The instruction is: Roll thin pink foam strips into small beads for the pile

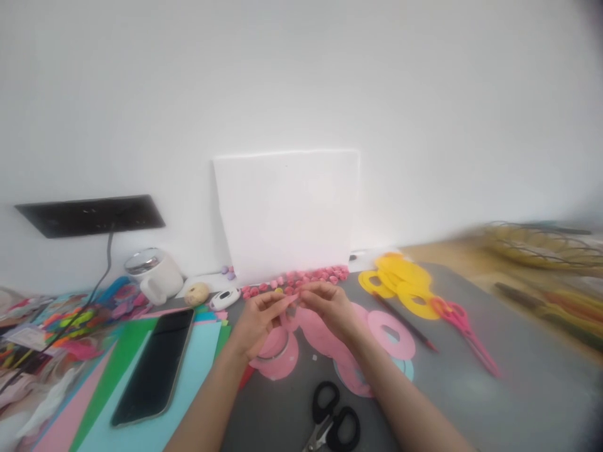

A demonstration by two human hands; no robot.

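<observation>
Shaping a small pink paper strip (293,299) looks like the step in hand; the next move probably calls for light, even fingertip pressure. The left hand (260,319) and right hand (332,309) pinch it between them, pink rolls (330,274) just beyond; it looks thin and pale, edges blurred.

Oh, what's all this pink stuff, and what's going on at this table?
A person's left hand and right hand meet at the fingertips, pinching what looks like a small pink strip; blur hides its exact shape. Pink paper rings lie below and around the hands. Little pink shapes cluster at the foot of an upright white sheet. The black-handled scissors and pink scissors both lie untouched.
</observation>
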